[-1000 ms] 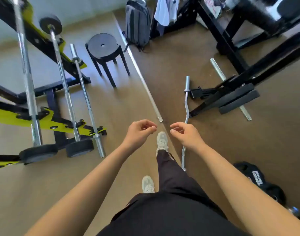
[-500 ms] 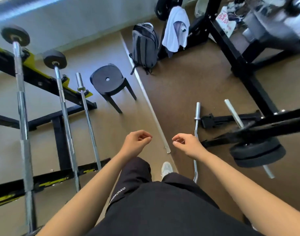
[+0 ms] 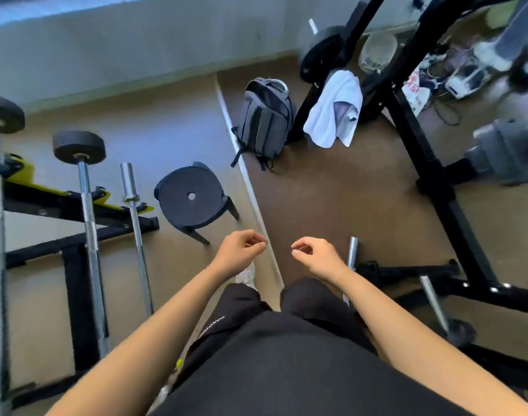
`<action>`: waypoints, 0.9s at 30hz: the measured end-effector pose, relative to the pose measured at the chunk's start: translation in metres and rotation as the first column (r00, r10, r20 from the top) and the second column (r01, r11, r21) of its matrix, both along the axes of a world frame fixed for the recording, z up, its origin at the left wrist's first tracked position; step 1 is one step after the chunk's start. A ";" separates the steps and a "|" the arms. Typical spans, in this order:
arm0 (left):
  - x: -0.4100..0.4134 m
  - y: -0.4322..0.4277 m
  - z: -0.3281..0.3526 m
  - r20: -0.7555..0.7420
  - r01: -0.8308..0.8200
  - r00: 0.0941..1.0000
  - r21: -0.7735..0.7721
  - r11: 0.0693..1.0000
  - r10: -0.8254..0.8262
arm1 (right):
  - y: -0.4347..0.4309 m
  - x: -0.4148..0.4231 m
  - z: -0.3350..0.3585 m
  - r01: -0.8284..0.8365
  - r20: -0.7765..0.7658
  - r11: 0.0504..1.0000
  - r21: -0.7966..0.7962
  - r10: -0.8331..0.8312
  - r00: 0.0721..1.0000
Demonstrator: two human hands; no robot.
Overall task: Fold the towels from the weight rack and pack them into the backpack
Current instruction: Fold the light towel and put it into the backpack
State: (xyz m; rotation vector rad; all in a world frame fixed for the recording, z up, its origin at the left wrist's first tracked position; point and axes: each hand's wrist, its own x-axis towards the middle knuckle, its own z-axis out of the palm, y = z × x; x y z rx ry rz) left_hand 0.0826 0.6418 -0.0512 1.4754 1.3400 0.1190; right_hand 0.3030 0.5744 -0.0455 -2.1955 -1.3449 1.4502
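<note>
A white towel [image 3: 334,112] hangs draped over a bar of the black weight rack [image 3: 430,163] at the upper right. Just left of it a grey backpack [image 3: 265,121] stands upright on the floor, leaning by the rack's foot. My left hand [image 3: 240,253] and my right hand [image 3: 315,256] hover side by side in front of my waist, well short of the towel. Both have loosely curled fingers and hold nothing.
A black round stool [image 3: 192,196] stands between me and the backpack, to the left. Barbells [image 3: 90,232] on a black and yellow stand fill the left side. A curl bar [image 3: 351,259] lies on the floor by my right hand. Clutter [image 3: 454,70] sits behind the rack.
I have walked forward, so the backpack, towel and stool are nearer and lower in view. My hands have kept the same loose pose in front of me.
</note>
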 end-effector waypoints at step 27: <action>0.263 0.524 -0.022 -0.013 0.234 0.972 -0.085 0.968 -0.236 | 0.480 0.223 -0.062 0.275 -0.063 0.961 0.024 -0.273 0.960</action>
